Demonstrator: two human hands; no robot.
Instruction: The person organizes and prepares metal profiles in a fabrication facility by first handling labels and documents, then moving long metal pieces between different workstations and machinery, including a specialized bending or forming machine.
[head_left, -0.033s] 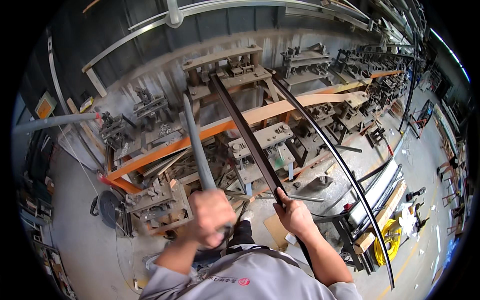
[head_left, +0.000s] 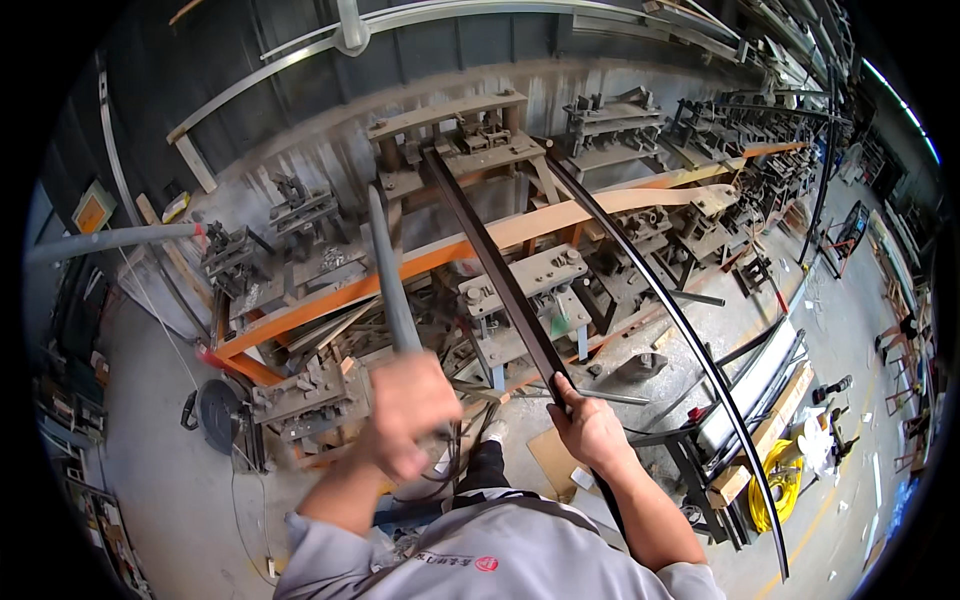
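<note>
My left hand (head_left: pixel 412 402), blurred by motion, is closed round the near end of a long grey pipe (head_left: pixel 391 275). The pipe reaches away from me to the left side of a dusty metal press frame (head_left: pixel 452 108). In my right hand (head_left: pixel 592 432) is a long dark brown metal profile (head_left: pixel 500 268), with the thumb lying along its top. The far end of this profile meets the press frame, and its near end passes beside my body on the right.
An orange steel beam (head_left: pixel 340 302) crosses behind the profile. Several dusty punching fixtures (head_left: pixel 525 288) stand around it. On the right, a black curved strip (head_left: pixel 690 325) reaches toward me, near a rack of bars and a coiled yellow hose (head_left: pixel 782 485). A round dark lid-like disc (head_left: pixel 220 418) is at left.
My left hand has shifted a little away from me and to the left, with the near end of the grey pipe. The right hand and the brown profile look almost unmoved.
</note>
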